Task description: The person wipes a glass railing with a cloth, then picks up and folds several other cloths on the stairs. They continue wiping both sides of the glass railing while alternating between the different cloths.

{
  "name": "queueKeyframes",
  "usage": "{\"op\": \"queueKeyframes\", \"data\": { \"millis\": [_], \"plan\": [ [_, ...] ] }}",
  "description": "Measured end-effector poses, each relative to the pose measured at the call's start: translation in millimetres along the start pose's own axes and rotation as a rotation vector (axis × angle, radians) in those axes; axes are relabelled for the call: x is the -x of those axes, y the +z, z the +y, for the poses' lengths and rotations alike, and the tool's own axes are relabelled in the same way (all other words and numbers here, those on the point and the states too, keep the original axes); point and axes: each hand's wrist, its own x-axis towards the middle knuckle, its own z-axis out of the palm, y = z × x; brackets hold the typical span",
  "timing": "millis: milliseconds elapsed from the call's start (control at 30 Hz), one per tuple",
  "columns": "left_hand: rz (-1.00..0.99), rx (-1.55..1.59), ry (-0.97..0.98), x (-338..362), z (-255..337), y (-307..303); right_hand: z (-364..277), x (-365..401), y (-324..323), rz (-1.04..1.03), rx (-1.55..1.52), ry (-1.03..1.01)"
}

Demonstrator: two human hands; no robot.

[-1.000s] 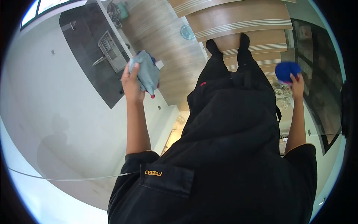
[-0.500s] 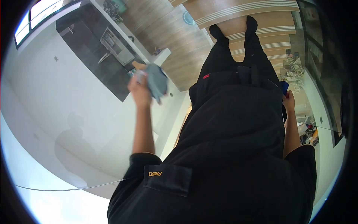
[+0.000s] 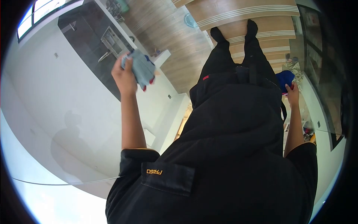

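Observation:
My left hand (image 3: 125,76) is raised in front of the white wall, closed around a folded grey-blue cloth (image 3: 141,68) with dark blue and red bits at its edges. The thumb lies over the cloth's near side. Low by my right hip, my right hand (image 3: 293,94) pinches a dark blue cloth (image 3: 285,80) with a sliver of pink under its lower edge. Part of that blue cloth is hidden behind my body.
My feet (image 3: 219,34), in black socks, stand on a wooden stair (image 3: 242,22) with pale stripes. White wall (image 3: 48,97) curves along the left, with a dark opening beside it. Glass panels (image 3: 320,67) run along the right. Crumpled patterned fabric (image 3: 296,72) lies beyond my right hand.
My left hand has moved left and slightly up with the grey-blue cloth, which shows more clearly. My right hand has shifted a little outward, and more of the blue cloth shows.

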Motion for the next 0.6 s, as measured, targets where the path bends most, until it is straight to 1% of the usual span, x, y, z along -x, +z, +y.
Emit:
{"op": "queueKeyframes", "data": {
  "millis": [67,100,167,200,267,333,433,467,533,567,600],
  "plan": [
    [0.019,0.258,-0.101,-13,3,7,-12,8,-1,0.009,0.008,0.017],
    [0.064,0.018,-0.028,-9,-1,5,-6,8,-2,0.013,0.026,0.008],
    [-0.013,-0.086,-0.001,11,-22,4,14,3,-3,0.023,0.054,-0.017],
    [-0.058,-0.047,-0.049,28,-30,5,19,4,-3,0.017,0.06,-0.004],
    [-0.167,-0.301,-0.08,56,-14,12,24,6,-1,0.01,0.069,0.025],
    [-0.155,-0.006,-0.213,63,-29,15,30,7,6,-0.014,-0.006,0.026],
    [-0.018,0.286,-0.269,34,-2,32,21,13,7,-0.037,-0.053,0.023],
    [-0.067,0.349,-0.277,25,3,32,16,16,5,-0.049,-0.058,0.023],
    [-0.163,0.488,-0.275,6,9,29,25,18,2,-0.02,0.047,-0.05],
    [-0.152,0.47,-0.283,6,9,30,22,15,3,0.001,0.095,-0.09],
    [-0.159,0.482,-0.295,5,9,31,19,12,1,0.003,0.072,-0.077]
  ]
}}
